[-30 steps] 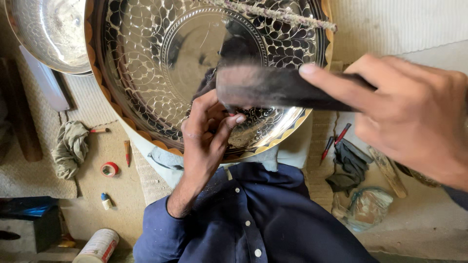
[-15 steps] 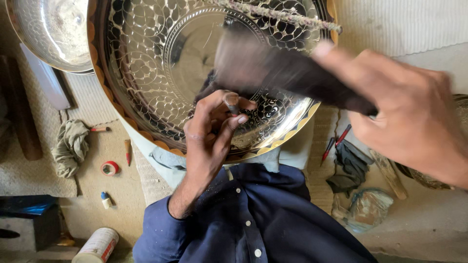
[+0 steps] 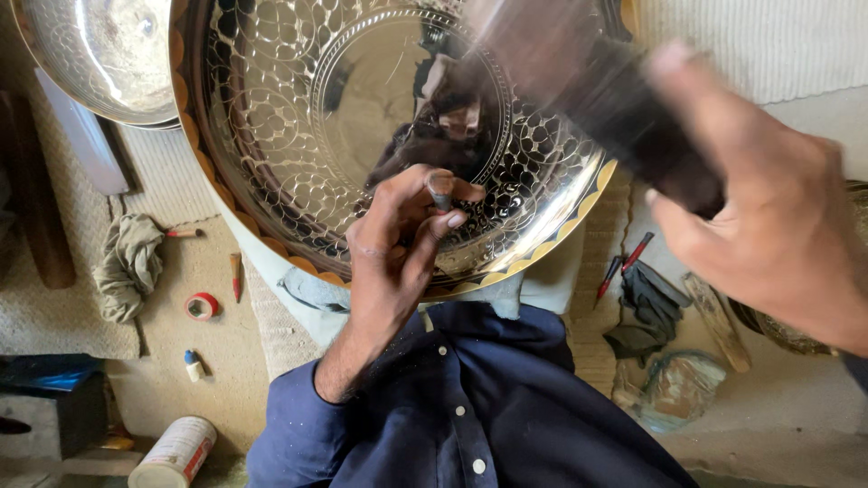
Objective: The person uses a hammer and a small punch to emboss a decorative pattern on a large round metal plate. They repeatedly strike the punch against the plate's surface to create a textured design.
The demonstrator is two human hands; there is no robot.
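A: A craftsperson works a large engraved metal tray (image 3: 298, 136), mirror-bright with scrolled circles and a scalloped orange rim, propped against the lap; what could go wrong here?

B: The right hand (image 3: 768, 235), fingers closed round a dark mallet (image 3: 624, 108) blurred above the tray's right edge, might strike off-centre; the slim punch (image 3: 440, 188) could skid on the polished face and scar the pattern, or the blow could catch the left hand (image 3: 398, 244), whose fingertips are pinched on that punch against the tray's lower middle.

A: And around the tray?

B: A crumpled grey rag (image 3: 127, 267) lies left of the tray; a red tape roll (image 3: 201, 305) sits below-left.
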